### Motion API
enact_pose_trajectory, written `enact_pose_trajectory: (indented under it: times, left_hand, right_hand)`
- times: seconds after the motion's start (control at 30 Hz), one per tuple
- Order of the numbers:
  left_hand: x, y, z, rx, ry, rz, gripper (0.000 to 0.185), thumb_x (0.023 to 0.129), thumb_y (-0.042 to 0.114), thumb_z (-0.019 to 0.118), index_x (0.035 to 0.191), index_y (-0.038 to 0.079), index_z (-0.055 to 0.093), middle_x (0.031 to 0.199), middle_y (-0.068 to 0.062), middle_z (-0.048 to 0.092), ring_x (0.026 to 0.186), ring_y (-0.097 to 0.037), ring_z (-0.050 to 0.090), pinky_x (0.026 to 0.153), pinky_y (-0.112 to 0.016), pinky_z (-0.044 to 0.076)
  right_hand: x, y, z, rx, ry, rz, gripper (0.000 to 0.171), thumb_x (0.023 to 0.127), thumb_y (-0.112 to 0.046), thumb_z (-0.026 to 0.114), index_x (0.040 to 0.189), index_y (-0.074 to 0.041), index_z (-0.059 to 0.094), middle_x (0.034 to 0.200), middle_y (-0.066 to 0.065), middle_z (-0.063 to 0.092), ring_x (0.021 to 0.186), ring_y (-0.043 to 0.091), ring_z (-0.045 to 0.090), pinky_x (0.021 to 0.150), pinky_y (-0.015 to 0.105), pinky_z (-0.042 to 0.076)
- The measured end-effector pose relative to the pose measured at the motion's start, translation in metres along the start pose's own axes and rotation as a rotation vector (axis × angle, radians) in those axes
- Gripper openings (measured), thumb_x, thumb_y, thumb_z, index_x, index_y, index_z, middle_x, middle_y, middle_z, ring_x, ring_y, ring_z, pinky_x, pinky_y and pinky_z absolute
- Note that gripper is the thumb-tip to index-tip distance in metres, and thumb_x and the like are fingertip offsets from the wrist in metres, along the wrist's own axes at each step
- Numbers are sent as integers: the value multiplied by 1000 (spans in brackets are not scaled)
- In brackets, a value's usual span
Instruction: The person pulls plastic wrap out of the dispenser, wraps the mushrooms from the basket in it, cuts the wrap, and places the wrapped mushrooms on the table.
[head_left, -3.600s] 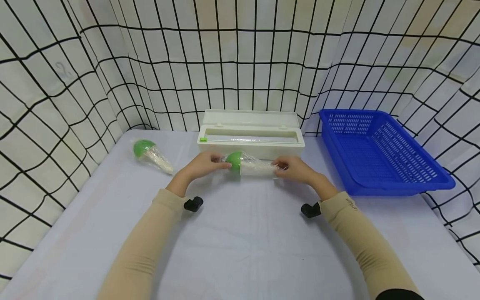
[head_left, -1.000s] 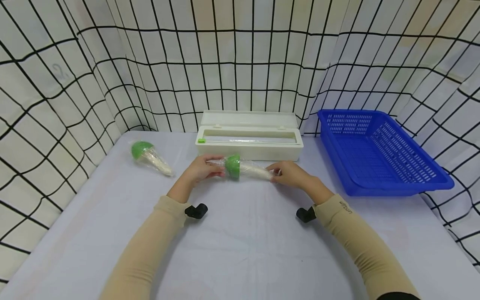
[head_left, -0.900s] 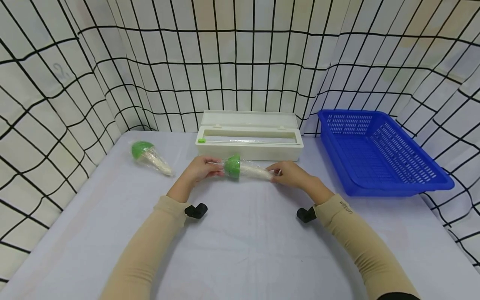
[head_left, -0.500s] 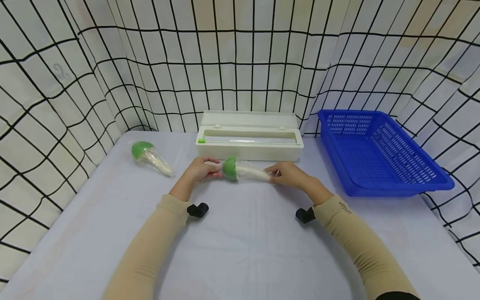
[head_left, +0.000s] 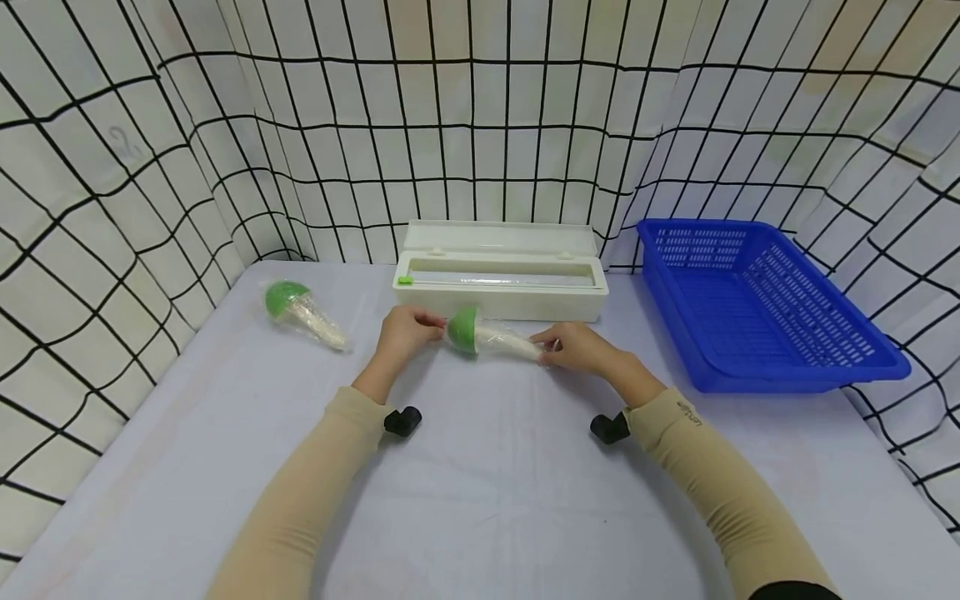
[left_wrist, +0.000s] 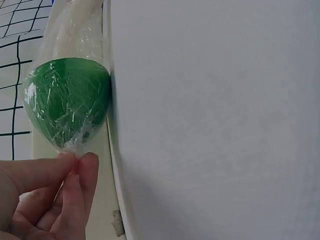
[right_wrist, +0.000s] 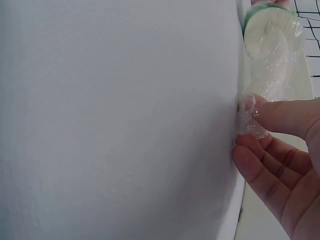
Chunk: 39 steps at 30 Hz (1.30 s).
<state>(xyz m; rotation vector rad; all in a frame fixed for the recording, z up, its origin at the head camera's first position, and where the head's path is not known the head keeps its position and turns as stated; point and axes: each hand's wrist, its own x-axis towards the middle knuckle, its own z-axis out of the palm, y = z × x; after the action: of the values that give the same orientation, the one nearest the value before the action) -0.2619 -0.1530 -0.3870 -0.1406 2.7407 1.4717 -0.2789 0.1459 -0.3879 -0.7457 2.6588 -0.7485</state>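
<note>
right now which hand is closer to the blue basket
Right. The right hand pinches the stem end of the wrapped mushroom, on the side nearer the blue basket; the left hand pinches the cap end, farther away.

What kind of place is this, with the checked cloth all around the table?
Probably a staged recording booth, not a home kitchen. Grid-printed cloth walls in a plain table. A cling-film dispenser, a blue basket and two film-wrapped toy mushrooms are laid out, one in camera-wearing hands.
</note>
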Motion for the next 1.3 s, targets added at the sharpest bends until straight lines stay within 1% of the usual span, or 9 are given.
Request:
enact_pose_trajectory:
  times: [0.13,0.3,0.43,0.57,0.67,0.77,0.93,1.07,1.3]
  left_hand:
    - [0,7,-2,25,-71,-3,31,87,7,77,116,-2,75,117,-18,73,114,-32,62,96,-40,50]
    - [1,10,-3,7,-139,-31,44,87,11,82,124,-7,68,115,-20,73,108,-31,67,97,-41,51]
    - [1,10,-2,-16,-172,-42,50,87,12,83,130,-6,64,111,-21,73,101,-30,72,97,-43,51]
    - [1,10,-2,8,-175,-19,49,87,16,83,128,-4,67,108,-19,74,98,-29,72,93,-41,52]
    - [0,10,-3,31,-154,-13,45,87,21,84,124,-2,70,114,-18,71,103,-29,66,90,-40,51]
    - [-1,11,-6,42,-137,-12,42,89,26,83,120,-1,72,119,-17,67,108,-30,61,91,-41,50]
    - [-3,11,-10,31,-150,-16,45,91,34,80,119,-1,72,109,-16,74,107,-30,66,95,-44,49]
    - [-3,9,-9,-42,-155,-34,43,92,32,79,118,-2,70,105,-16,75,98,-28,72,95,-43,50]
    - [-1,1,-6,-293,-185,-82,34,93,12,78,117,-11,68,93,-10,72,77,-15,72,87,-35,58]
  right_hand:
    - [0,-1,2,-2,15,-13,43,92,-10,77,133,-1,67,103,11,72,81,16,60,71,28,51]
    - [-1,-1,3,-15,22,-35,46,90,-5,77,134,1,65,98,11,69,77,15,58,68,27,49]
    - [-2,0,4,-28,30,-40,50,87,-4,80,134,2,64,102,11,69,80,15,59,70,27,50]
    - [-2,1,3,-36,59,-55,51,85,-4,82,134,2,66,104,12,70,79,16,59,69,28,50]
    - [-3,2,3,-34,87,-67,51,86,-4,80,135,0,66,103,11,70,79,18,59,69,31,49]
    - [-4,3,3,-15,122,-62,49,87,-5,76,135,-1,66,106,11,70,85,21,59,74,33,49]
    - [-7,3,1,45,175,-50,39,90,-2,72,128,1,69,116,15,70,94,26,62,77,35,53]
    - [-8,5,0,109,185,-61,35,90,1,73,125,3,69,117,18,70,92,27,65,75,35,56]
    - [-11,9,3,226,185,-21,29,91,1,73,120,2,73,114,18,70,95,28,68,77,34,56]
